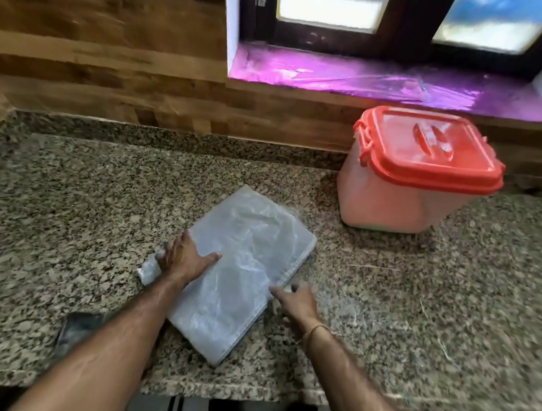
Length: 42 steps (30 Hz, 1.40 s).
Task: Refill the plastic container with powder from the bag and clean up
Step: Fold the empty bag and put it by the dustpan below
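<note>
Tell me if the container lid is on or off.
On: the red lid covers the whole top of the container.

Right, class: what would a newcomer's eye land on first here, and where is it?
The plastic container with its bright red lid, closed, at the back right of the counter. Then the purple sill above it, and the flattened bag mid-counter, the left hand pressing flat on it, the right hand at its right edge.

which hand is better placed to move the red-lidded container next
Right, probably. The right hand sits at the right edge of the bag, on the side where the container stands. The left hand presses flat on the bag, farther away.
</note>
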{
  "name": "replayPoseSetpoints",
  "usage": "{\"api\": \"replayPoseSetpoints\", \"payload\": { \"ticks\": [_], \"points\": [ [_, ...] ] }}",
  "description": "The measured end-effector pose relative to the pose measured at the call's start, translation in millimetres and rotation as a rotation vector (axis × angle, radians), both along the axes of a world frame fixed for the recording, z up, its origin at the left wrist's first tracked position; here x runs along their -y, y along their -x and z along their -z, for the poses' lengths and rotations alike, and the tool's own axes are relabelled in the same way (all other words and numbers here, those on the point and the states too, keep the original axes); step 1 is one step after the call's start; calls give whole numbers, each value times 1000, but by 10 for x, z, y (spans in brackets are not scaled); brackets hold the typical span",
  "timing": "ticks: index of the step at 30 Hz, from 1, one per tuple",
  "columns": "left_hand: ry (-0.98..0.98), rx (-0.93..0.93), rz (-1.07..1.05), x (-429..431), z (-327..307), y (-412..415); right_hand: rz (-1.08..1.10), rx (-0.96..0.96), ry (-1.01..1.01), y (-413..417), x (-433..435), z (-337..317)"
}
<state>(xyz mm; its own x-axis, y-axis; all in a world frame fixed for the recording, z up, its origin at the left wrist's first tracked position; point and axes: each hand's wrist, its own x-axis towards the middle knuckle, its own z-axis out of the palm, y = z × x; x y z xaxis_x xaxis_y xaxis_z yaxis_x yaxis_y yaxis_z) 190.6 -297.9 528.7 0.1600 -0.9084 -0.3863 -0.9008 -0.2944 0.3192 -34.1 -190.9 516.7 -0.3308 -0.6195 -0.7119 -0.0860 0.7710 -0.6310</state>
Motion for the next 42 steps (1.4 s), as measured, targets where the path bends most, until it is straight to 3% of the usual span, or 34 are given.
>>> {"api": "replayPoseSetpoints", "payload": {
  "ticks": [4, 8, 11, 13, 17, 19, 22, 29, 33, 36, 42],
  "points": [
    [1, 61, 22, 63, 90, -35, 180, 134, 49, -75, 207, 113],
    [-64, 15, -8, 147, 101, -110, 157, 119, -22, -111, 236, 34],
    [-114, -126, -122, 181, 136, -219, 199, 120, -14, -131, 216, 52],
    [-131, -233, -170, 197, 110, -297, 294, 238, 41, -151, 225, 38],
    [-141, -643, -397, 282, 129, -386, 352, 593, 72, 6, 274, -118],
    [-124, -764, -476, 296, 113, -404, 345, 651, 82, 100, 288, -102],
    [-97, -826, -525, 301, 93, -448, 310, 523, 87, 169, 362, -98],
    [-118, -785, -517, 278, 5, -440, 110, -31, 177, 333, 478, -108],
    [-181, -848, -488, 345, -92, -354, 98, -29, 164, 402, 602, -238],
    [-202, -904, -469, 418, -279, -304, 165, 135, 172, 431, 717, -436],
    [81, -1049, -478, 561, -593, -168, 315, 265, 341, 501, 960, -873]
  ]
}}
